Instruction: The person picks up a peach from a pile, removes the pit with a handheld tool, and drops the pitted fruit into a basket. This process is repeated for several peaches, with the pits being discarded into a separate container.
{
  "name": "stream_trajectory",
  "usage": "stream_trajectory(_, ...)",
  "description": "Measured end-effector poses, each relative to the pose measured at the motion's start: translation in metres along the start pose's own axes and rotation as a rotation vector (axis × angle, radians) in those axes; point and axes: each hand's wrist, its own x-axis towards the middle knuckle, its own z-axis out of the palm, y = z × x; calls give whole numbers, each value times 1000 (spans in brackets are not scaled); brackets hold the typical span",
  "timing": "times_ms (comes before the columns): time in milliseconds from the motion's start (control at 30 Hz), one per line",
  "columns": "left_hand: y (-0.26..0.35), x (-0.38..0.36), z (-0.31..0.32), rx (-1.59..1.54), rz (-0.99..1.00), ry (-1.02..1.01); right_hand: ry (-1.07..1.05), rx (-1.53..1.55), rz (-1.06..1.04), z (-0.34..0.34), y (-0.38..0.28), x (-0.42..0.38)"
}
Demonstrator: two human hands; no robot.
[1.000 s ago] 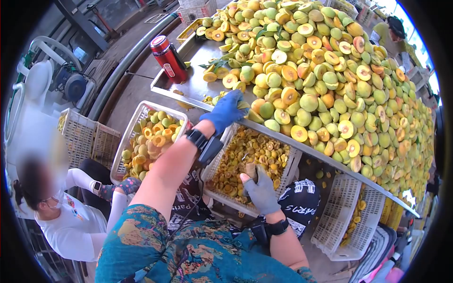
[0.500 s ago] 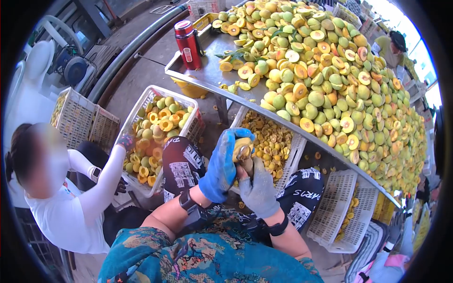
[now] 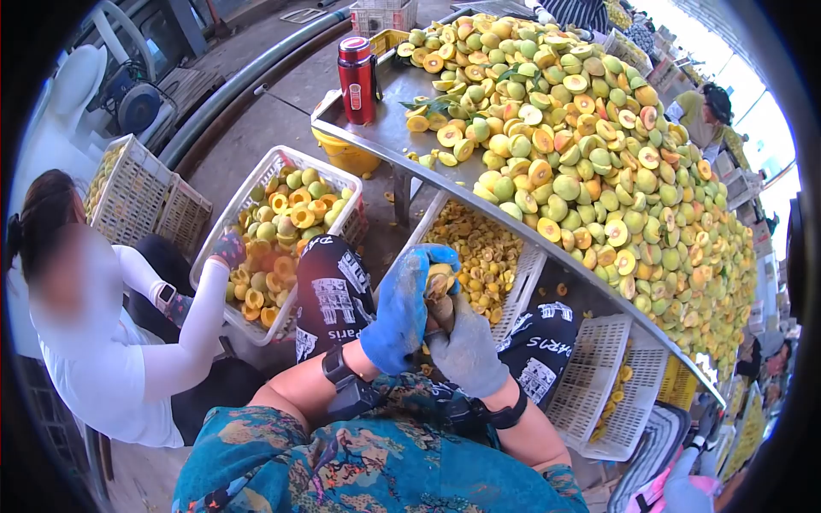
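Note:
My left hand (image 3: 402, 308), in a blue glove, is wrapped round a yellow fruit half (image 3: 440, 280) in front of my chest. My right hand (image 3: 469, 346), in a grey glove, grips the handle of a small tool (image 3: 442, 309) whose tip is against the fruit. Its exact shape is hidden by the fingers. Just beyond both hands stands a white crate (image 3: 523, 295) holding small yellow fruit pieces and pits. A metal table (image 3: 389, 141) above it bears a large heap of green and yellow fruit (image 3: 590, 162), many of them halved.
A red flask (image 3: 357, 83) stands on the table's left corner, above a yellow bucket (image 3: 345, 154). A co-worker in white (image 3: 103, 342) sits at left, one hand at a crate of halved fruit (image 3: 289, 158). White crates (image 3: 590, 385) are on the right.
Both hands have moved slightly down with the fruit and tool. The co-worker's head has shifted upward and left in view. The table and flask appear slightly shifted with the camera.

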Motion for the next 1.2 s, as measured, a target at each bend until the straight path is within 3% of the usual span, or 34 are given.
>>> stream_trajectory(133,-5,3,-6,-80,-49,-30,-45,9,-29,-1,10,-3)
stream_trajectory(233,-1,6,-10,56,-82,-55,-120,-2,-33,-9,9,-5)
stream_trajectory(300,4,6,-11,378,193,-248,-149,51,-48,-17,6,-8)
stream_trajectory(367,8,14,-17,335,106,-321,-181,104,-65,-27,2,-6)
stream_trajectory(433,7,20,-20,293,16,-393,-525,370,277,-38,0,-2)
stream_trajectory(500,3,24,-20,280,0,-478,-561,534,332,-34,11,-4)
stream_trajectory(733,-9,20,0,214,-257,-230,-681,1122,532,-26,39,-7)
stream_trajectory(800,-24,22,-2,-172,-467,-131,-695,1142,493,-22,52,-5)
stream_trajectory(833,-32,26,-5,-171,-471,-128,-707,1159,454,-22,56,-5)
stream_trajectory(900,-49,36,-13,-370,-730,-16,-701,1086,402,-23,55,-2)
stream_trajectory(933,-48,35,-18,-458,-664,-148,-692,1007,343,-23,54,1)
stream_trajectory(967,-49,37,-21,-454,-667,-150,-688,1011,341,-22,55,1)
stream_trajectory(1033,-50,39,-23,286,-69,-202,-353,1178,349,-16,58,-3)
stream_trajectory(1067,-54,47,-30,-59,-273,-161,-218,1266,353,-13,62,-2)
stream_trajectory(1100,-55,50,-32,-55,-274,-163,-217,1269,350,-15,64,1)
stream_trajectory(1167,-52,54,-32,-362,-398,-128,-105,1034,519,-19,65,8)
stream_trajectory(1200,-51,50,-32,-302,-349,-168,-101,821,486,-21,62,10)
